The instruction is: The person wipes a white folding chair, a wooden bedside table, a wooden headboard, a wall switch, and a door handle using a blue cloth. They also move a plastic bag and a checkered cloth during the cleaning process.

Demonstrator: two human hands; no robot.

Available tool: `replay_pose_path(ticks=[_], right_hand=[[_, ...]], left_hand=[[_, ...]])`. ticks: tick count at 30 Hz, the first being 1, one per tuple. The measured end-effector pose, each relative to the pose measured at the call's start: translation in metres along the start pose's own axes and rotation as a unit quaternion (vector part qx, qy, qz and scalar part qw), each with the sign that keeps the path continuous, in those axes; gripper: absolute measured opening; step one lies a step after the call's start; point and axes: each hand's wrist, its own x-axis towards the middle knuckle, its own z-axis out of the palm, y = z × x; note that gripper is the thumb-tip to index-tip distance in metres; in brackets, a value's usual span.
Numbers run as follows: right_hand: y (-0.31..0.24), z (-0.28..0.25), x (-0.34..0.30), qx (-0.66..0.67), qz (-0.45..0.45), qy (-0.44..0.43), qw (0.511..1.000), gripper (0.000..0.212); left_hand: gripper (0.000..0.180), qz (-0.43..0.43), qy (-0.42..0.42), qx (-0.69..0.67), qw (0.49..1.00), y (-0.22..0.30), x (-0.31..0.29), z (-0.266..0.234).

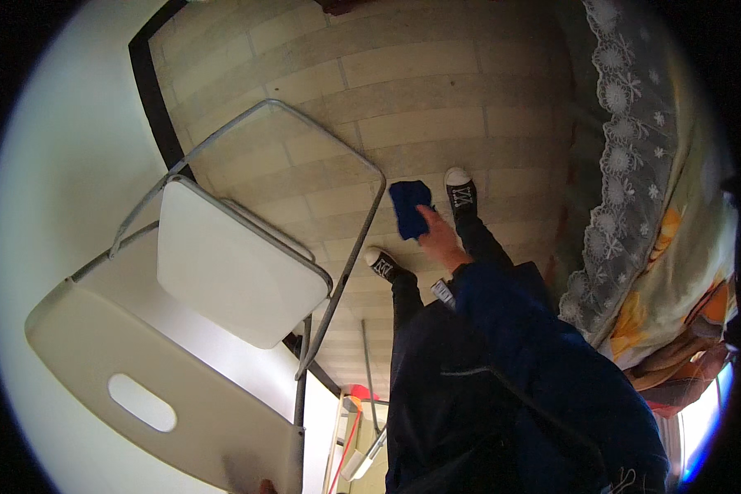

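Note:
My right hand is closed on a dark blue cloth, held out in front of me above the floor. A blue sleeve covers that arm. To my left is a folding chair with a white seat, a grey-beige backrest with an oval slot, and a grey tubular frame. Only a fingertip of my left hand shows at the lower edge of the picture. It lies against the backrest's edge, as in a grip round it; the rest of that hand is out of sight.
My feet in dark sneakers stand on a tiled floor. A white wall with a black baseboard runs along the left. At right hangs a lace-edged cover beside patterned fabric. A thin pole is behind me.

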Motion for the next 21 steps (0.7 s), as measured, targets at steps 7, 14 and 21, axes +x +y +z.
replay_pose_path(ticks=[7, 14, 21], right_hand=[[-0.063, 0.098, -0.023, -0.121, -0.141, -0.123, 0.975, 0.068], [0.052, 0.123, 0.122, -0.124, -0.035, -0.044, 0.991, 0.064], [0.046, 0.107, 0.251, -0.289, -0.036, -0.077, 0.954, 0.034]], left_hand=[[0.065, 0.091, -0.075, -0.136, 0.984, -0.034, 0.009, 0.013], [0.073, -0.208, -0.111, -0.314, 0.919, -0.106, 0.035, -0.055], [0.069, -0.165, -0.079, -0.249, 0.951, -0.114, 0.042, 0.0]])
